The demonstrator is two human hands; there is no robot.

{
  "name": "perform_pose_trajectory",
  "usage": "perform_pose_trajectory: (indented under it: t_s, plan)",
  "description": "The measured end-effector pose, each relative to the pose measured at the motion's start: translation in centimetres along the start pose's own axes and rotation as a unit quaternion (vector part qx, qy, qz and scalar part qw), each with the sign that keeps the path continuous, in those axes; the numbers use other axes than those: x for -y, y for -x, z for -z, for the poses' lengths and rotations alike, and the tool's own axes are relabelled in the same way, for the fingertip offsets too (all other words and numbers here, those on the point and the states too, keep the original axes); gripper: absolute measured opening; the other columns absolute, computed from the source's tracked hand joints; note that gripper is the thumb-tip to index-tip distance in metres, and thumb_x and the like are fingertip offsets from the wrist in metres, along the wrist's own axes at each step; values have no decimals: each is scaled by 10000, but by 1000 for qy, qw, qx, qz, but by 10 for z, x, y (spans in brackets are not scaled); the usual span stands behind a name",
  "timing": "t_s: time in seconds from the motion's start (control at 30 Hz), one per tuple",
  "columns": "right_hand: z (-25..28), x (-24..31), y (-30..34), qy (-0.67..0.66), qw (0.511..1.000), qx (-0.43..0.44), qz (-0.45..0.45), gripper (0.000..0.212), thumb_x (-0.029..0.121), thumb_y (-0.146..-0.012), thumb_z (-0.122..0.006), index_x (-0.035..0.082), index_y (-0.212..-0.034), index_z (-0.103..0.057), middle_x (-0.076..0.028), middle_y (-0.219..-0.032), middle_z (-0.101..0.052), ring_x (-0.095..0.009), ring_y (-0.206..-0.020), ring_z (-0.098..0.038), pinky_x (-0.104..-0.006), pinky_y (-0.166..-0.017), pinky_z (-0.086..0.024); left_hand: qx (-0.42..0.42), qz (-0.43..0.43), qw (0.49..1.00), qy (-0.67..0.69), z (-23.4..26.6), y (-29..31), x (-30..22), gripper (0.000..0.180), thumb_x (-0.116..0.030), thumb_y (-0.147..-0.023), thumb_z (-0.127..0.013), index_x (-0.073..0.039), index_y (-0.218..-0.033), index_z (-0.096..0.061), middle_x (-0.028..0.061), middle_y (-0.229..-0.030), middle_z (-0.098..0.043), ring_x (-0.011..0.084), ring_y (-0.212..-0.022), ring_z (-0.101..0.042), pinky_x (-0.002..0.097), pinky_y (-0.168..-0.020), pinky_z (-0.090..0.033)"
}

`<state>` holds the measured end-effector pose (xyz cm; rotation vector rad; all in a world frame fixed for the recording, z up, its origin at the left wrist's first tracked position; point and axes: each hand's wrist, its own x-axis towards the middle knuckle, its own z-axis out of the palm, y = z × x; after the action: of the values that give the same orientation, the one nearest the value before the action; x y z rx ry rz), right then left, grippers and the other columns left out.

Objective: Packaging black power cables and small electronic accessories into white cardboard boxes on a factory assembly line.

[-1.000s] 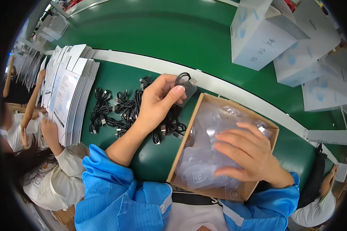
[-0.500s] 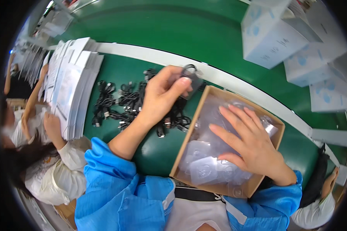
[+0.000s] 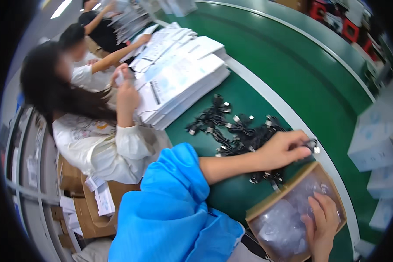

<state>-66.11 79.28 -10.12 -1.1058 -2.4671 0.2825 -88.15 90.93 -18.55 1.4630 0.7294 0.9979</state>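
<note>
My left hand (image 3: pixel 284 150) is closed on a black cable (image 3: pixel 315 146), and a silver plug sticks out past its fingertips. Beneath and beside that forearm lies a loose heap of bundled black cables (image 3: pixel 244 133) with metal plugs. Close to my body, an open cardboard box (image 3: pixel 273 192) contains clear plastic pieces (image 3: pixel 277 225), which look like thin pouches or trays; their exact kind is unclear. My right hand (image 3: pixel 325 222) reaches into the box at its right side, fingers apart and resting against the plastic.
Stacks of flat white printed cartons (image 3: pixel 179 83) cover the table to the left. Beside them a co-worker in a white top (image 3: pixel 105 139) handles something small; others work farther back. White boxes (image 3: pixel 373 139) stand at right, beyond a pale strip (image 3: pixel 270 91) edging the green surface.
My view has swung left, bringing the co-workers and cartons further in. My left hand still holds the cable; a dark flat piece seen near it before no longer shows. My right hand stays in the box.
</note>
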Motion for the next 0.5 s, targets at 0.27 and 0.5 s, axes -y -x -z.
perform_pose_trajectory:
  t_s: [0.27, 0.5]
  plan:
    - [1, -2, 26, -30, 998, -47, -9, 378, 48, -820, -635, 6, -1189, -566, -184, -1077, -630, -358, -960, -617, -418, -873, -483, 5, -15, 1000, -6, 1, 2, 4, 227, -189, -924, -588, 8, -1025, -539, 47, -785, -620, 89, -711, -569, 242, -647, -462]
    - [-16, -8, 24, -99, 988, -5, -121, 418, 204, -728, -704, -12, -1068, -593, -166, -1049, -617, -344, -936, -600, -445, -857, -472, 10, -15, 999, -29, 0, 1, 5, 237, -199, -925, -586, 11, -1023, -536, 55, -773, -621, 88, -706, -566, 245, -642, -459]
